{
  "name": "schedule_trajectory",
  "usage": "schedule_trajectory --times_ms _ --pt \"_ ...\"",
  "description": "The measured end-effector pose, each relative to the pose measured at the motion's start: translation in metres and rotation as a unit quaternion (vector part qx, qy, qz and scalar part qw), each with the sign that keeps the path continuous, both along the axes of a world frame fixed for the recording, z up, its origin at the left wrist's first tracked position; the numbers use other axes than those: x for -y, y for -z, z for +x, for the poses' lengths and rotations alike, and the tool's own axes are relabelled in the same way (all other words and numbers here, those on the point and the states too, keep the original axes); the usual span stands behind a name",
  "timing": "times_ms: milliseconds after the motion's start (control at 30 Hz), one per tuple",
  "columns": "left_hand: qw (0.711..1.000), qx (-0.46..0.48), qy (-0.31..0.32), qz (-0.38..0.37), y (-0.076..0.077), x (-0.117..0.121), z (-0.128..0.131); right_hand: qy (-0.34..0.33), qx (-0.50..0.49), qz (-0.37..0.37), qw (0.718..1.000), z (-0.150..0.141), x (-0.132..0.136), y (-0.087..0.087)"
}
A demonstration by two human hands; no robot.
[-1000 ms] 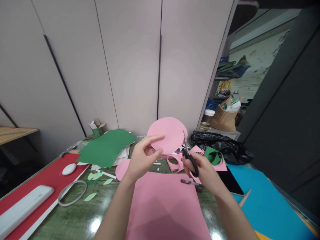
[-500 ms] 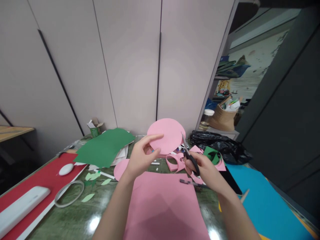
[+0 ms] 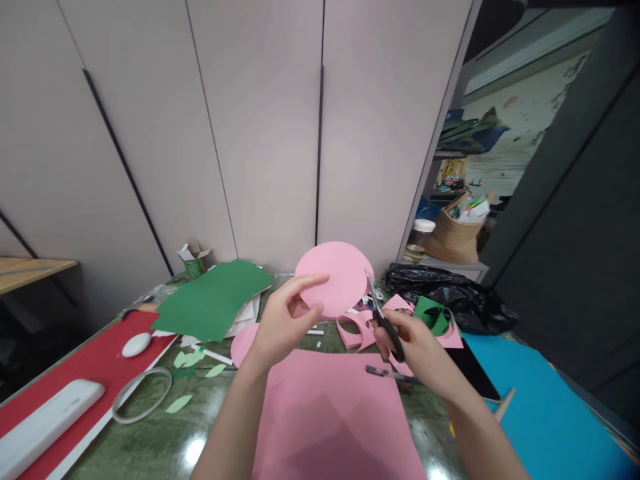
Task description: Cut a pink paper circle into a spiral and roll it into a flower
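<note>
Between the thumb and fingers of my left hand (image 3: pixel 287 320) is a pink paper circle (image 3: pixel 337 273), held up above the table. My right hand (image 3: pixel 415 343) grips black-handled scissors (image 3: pixel 383 320). Their blades point up and away, with the tips at the circle's right edge. Below my hands lies a large pink sheet (image 3: pixel 333 407). A second pink circle (image 3: pixel 243 341) rests on the table, partly behind my left wrist. Pink paper offcuts (image 3: pixel 357 330) with round holes lie beyond the scissors, and a dark pen-like item (image 3: pixel 385 371) is by the sheet's right edge.
Green paper (image 3: pixel 215 297), pale leaf cutouts (image 3: pixel 179 404), a grey ring (image 3: pixel 143 397) and a red sheet (image 3: pixel 90 360) with a white device (image 3: pixel 50 417) spread leftward. On the right are blue paper (image 3: pixel 550 407) and a black plastic bag (image 3: pixel 450 293). Cabinet doors (image 3: pixel 270 133) stand behind.
The view has shifted slightly, so everything sits a little lower and mostly further right. Both hands keep their hold on the circle and the scissors.
</note>
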State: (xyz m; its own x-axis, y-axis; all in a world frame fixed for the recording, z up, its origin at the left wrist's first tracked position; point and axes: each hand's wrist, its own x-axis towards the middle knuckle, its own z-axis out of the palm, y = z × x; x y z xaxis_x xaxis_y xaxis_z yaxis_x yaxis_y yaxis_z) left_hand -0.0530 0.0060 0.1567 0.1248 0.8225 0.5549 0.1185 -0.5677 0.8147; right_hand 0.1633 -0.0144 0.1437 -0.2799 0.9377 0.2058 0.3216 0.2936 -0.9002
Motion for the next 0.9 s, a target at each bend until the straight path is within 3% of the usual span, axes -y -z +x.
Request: schedule_trajectory --times_ms 500,900 --pt "0.999 -0.05 -0.001 0.007 -0.002 0.012 -0.002 0.008 -0.024 -0.001 1.0 -0.006 0.014 -0.01" --pt "0.999 -0.047 -0.01 0.018 -0.005 0.008 -0.001 -0.008 -0.041 0.014 0.999 -0.007 0.006 -0.009"
